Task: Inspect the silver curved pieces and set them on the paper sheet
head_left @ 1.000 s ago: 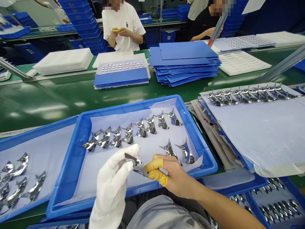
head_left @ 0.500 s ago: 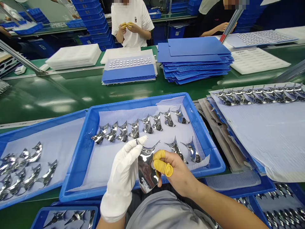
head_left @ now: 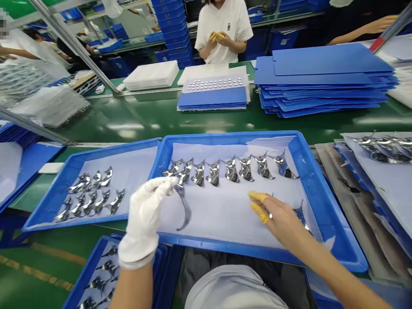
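Note:
My left hand (head_left: pixel 144 219), in a white glove, pinches the upper end of a curved chrome piece (head_left: pixel 185 210). The piece hangs over the left part of the blue tray (head_left: pixel 231 244), with a narrow edge turned towards me. My right hand (head_left: pixel 277 214) has yellow finger cots on thumb and index finger. These fingers stretch leftwards, apart, above the tray's right half. A chrome piece (head_left: pixel 301 216) lies just right of this hand; another beside it is mostly hidden. Along the tray's far side stands a row of similar chrome pieces (head_left: pixel 213 173) on white lining.
Left is a second blue tray (head_left: pixel 135 154) with chrome pieces; a lower one (head_left: pixel 86 274) sits below. Behind, blue sheets (head_left: pixel 322 81) and white foam sheets (head_left: pixel 151 75) are stacked on the green bench (head_left: pixel 135 113). Lined sheets (head_left: pixel 386 201) lie right. A person (head_left: pixel 225 30) works opposite.
My right hand has let go of the chrome piece and moved right. My left hand now holds it alone, shifted left and turned edge-on. The view has swung left.

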The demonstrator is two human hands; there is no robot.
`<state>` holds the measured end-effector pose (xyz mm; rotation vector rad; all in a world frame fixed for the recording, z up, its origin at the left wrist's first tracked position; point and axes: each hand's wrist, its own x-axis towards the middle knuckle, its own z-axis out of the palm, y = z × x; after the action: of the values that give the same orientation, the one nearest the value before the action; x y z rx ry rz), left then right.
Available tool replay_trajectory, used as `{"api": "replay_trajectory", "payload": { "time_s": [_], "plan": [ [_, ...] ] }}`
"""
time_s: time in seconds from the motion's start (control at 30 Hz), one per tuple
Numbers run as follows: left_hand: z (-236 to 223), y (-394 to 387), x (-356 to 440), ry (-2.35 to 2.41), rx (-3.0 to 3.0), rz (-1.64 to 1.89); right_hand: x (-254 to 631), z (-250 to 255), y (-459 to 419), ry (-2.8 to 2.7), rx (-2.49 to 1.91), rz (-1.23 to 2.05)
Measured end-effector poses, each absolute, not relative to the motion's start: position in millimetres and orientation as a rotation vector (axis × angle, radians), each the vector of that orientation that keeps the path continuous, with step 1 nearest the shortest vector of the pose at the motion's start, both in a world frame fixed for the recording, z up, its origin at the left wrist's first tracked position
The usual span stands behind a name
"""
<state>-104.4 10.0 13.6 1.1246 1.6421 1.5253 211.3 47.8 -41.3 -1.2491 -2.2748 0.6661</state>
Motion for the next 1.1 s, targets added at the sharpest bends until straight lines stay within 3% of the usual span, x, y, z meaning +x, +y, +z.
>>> {"api": "replay_trajectory", "payload": {
  "time_s": [0.13, 0.3, 0.53, 0.63, 0.77, 1.1],
  "plan": [
    [13, 17, -158, 2.094, 1.528, 0.948, 238, -67, 65, -2.624, -1.296, 0.099],
    [-11, 27, -162, 2.169, 1.606, 0.715, 238, -70, 65, -2.8, -1.314, -0.013],
    [3, 20, -133, 2.154, 1.48, 0.782, 229, -34, 59, -2.367, -1.049, 0.361],
    [24, 15, -101, 1.797, 1.224, 0.98, 215, -11, 48, -2.065, -0.812, 0.626],
    [37, 7, -40, 1.412, 1.106, 0.99, 194, 13, 30, -1.92, -0.592, 0.88],
    [13, 1, 3, 1.328, 0.917, 1.145, 194, 18, 10, -1.89, -0.781, 1.097]
  ]
}}
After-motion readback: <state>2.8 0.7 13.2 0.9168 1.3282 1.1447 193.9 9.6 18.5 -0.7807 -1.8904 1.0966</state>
